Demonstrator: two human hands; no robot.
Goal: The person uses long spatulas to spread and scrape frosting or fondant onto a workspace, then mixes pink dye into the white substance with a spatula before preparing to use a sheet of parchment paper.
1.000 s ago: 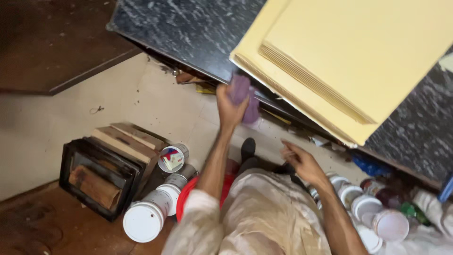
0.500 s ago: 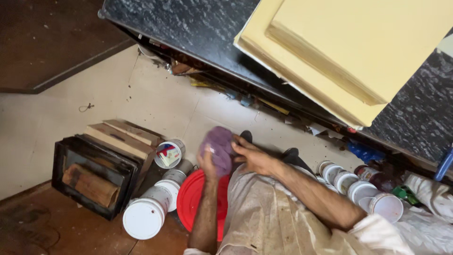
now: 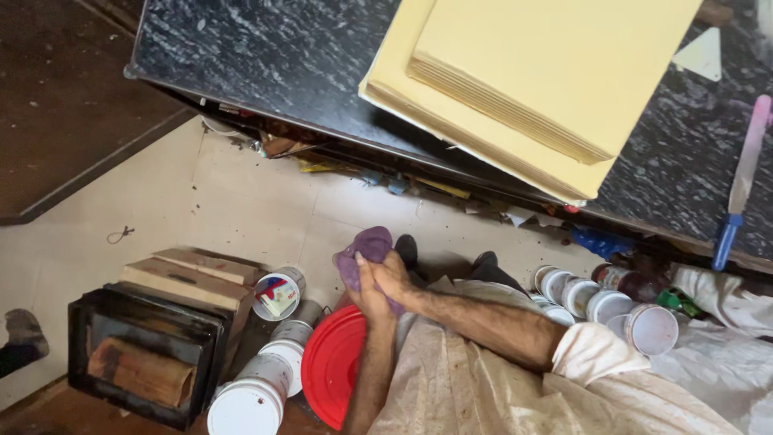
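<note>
Right, your left hand and right hand are both clamped on the purple rag, held above the floor just past the red lid. Looks soft, light, limp; bunch it, grip mid-fold.

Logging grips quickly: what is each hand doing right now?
Left hand: closed on the purple cloth.
Right hand: closed on the same purple cloth.
</note>
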